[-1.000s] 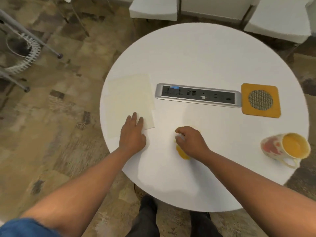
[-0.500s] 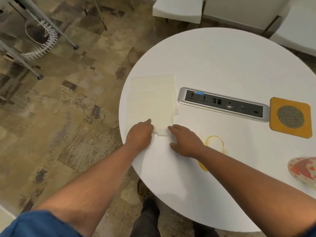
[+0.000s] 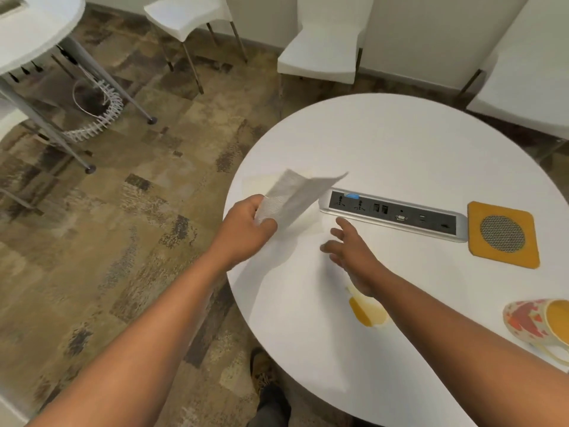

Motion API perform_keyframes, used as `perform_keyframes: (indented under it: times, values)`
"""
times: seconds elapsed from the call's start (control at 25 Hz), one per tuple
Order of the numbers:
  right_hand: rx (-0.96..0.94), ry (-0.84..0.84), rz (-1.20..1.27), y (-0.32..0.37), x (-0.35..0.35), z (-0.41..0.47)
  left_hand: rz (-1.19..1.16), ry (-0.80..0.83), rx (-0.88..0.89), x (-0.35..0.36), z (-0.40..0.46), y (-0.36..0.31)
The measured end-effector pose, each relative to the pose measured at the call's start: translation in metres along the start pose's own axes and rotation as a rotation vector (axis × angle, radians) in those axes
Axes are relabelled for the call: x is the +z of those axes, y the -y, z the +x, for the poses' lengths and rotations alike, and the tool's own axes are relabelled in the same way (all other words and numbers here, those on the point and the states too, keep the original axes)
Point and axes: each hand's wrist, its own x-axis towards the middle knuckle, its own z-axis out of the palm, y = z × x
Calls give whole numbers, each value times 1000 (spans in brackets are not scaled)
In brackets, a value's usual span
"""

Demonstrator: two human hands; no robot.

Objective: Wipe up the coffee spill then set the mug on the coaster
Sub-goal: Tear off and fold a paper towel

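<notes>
My left hand [image 3: 246, 224] grips a white paper towel [image 3: 295, 197] by one end and holds it lifted above the left part of the round white table [image 3: 400, 143]. Under it a pale sheet [image 3: 261, 181] still lies on the tabletop. My right hand [image 3: 354, 251] hovers open just right of the towel, fingers spread. An orange-yellow spill [image 3: 366, 311] sits near the front edge, partly hidden by my right forearm. The patterned mug [image 3: 538, 323] lies tipped at the right edge. The orange square coaster [image 3: 505, 234] rests at the right.
A silver power and socket strip [image 3: 391, 211] is set into the table's middle, between the towel and the coaster. White chairs [image 3: 320, 41] stand behind the table. Another table's legs [image 3: 46, 118] and a coiled cable are at the far left on the patterned floor.
My left hand picked the paper towel up off the table. My right hand came off the sheet and opened. The view has shifted left, so the table now sits further right.
</notes>
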Motion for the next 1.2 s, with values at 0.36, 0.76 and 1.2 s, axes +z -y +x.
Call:
perform_keyframes:
  times: [0.36,0.76,1.2]
  values:
    - [2,237,428,38,-52,-66,-825,378,-115,4,-32,-54]
    - [-67,7,447,20,-88,-105,-598,402,-298,41,-42,-66]
    - [-149,-11,478,12,-62,-119,-372,259,-131,141,-83,-101]
